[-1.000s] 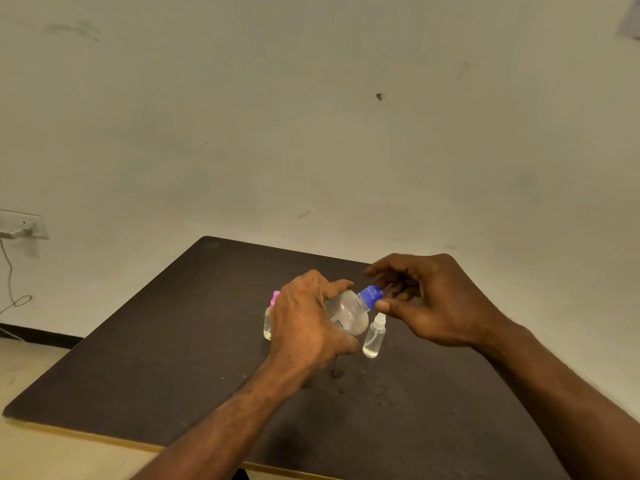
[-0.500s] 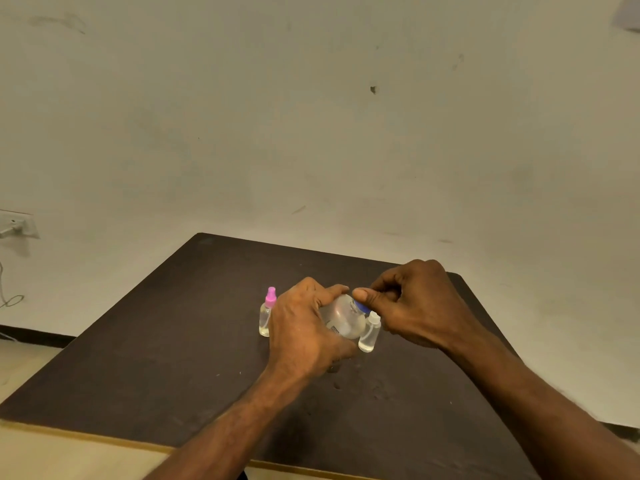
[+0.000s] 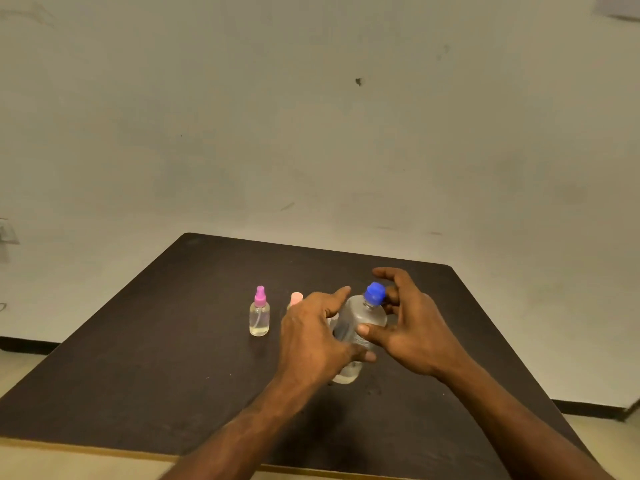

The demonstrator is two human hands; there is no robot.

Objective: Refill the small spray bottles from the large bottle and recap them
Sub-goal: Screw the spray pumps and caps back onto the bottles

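Observation:
The large clear bottle (image 3: pixel 365 318) with a blue cap (image 3: pixel 375 293) stands upright on the dark table (image 3: pixel 173 358). My left hand (image 3: pixel 311 336) is wrapped around its left side. My right hand (image 3: pixel 412 327) is at its right with fingers spread around the cap and neck, the thumb resting on the bottle's body. A small spray bottle with a pink top (image 3: pixel 259 317) stands to the left, apart from both hands. Another small bottle with a pale pink top (image 3: pixel 296 298) is mostly hidden behind my left hand.
A few wet spots (image 3: pixel 372 389) lie on the table just in front of the large bottle. A plain wall rises behind the table's far edge. The table's near edge (image 3: pixel 104 448) runs along the bottom of the view.
The large bottle went from tilted, with my right fingers pinched on its blue cap, to upright on the table. My right fingers have spread off the cap.

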